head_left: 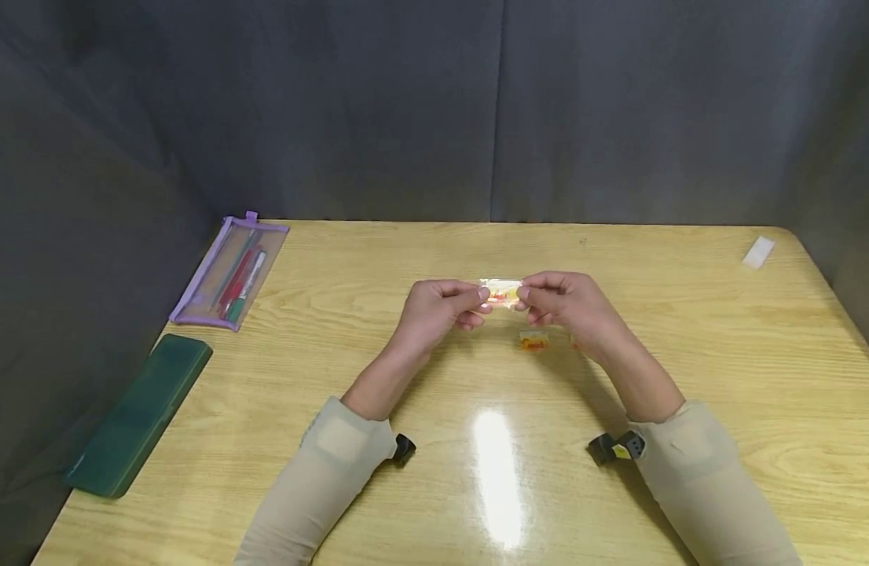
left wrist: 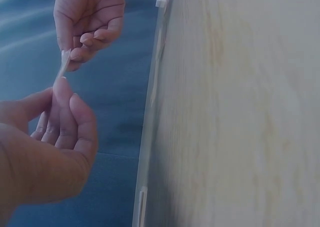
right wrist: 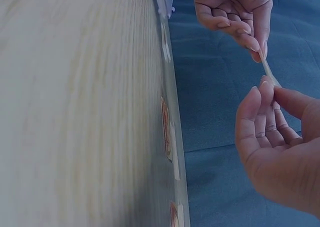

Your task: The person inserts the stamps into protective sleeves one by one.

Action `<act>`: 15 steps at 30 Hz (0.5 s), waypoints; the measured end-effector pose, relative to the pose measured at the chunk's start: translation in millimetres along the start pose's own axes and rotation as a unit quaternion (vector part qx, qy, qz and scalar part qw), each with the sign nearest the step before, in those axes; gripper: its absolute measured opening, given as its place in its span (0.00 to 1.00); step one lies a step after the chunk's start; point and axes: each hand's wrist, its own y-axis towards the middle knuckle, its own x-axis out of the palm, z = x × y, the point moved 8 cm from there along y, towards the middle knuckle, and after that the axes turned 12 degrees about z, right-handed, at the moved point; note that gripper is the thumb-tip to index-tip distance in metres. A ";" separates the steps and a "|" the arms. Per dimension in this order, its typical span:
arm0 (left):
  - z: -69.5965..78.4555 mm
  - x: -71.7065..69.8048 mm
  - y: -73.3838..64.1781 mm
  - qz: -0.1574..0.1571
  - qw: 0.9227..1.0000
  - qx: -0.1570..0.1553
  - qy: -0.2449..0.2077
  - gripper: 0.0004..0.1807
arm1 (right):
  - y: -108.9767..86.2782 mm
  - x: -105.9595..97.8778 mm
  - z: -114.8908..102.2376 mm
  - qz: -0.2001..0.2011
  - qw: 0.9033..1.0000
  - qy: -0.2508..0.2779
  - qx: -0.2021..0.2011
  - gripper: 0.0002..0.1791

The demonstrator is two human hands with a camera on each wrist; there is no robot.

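A small shiny packet [head_left: 501, 292] with yellow and red print is stretched flat between both hands, above the table. My left hand [head_left: 440, 308] pinches its left end between thumb and fingers. At the right end, my right hand [head_left: 565, 303] does the same. Edge-on in the right wrist view, the packet [right wrist: 270, 73] looks thin. A second small packet, orange and yellow [head_left: 533, 339], lies on the table just below the hands. Beside my right wrist peeks a bit of another orange piece [head_left: 574, 343], mostly hidden by the arm.
On the left of the wooden table [head_left: 434, 377] lie a purple-edged mesh pouch [head_left: 201, 303] with pens inside and a dark green case [head_left: 141, 417]. A small white piece [head_left: 758, 252] lies near the far right corner. Dark curtains [head_left: 406, 110] hang behind.
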 end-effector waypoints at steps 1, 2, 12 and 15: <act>0.8 0.0 0.3 0.001 1.000 0.001 0.001 0.12 | 0.1 -0.3 -0.9 0.001 1.000 0.001 -0.001 0.17; 1.6 -0.1 0.7 0.001 1.000 0.002 0.001 0.12 | 0.1 -0.6 -1.8 0.001 1.000 0.001 -0.002 0.17; 1.7 -3.1 3.0 0.012 1.000 0.004 -0.008 0.11 | -2.1 -3.1 -4.1 -0.007 1.000 0.018 -0.008 0.19; -0.1 -2.6 2.6 0.004 1.000 0.001 -0.006 0.11 | -1.7 -1.5 -2.8 -0.005 1.000 0.014 -0.005 0.20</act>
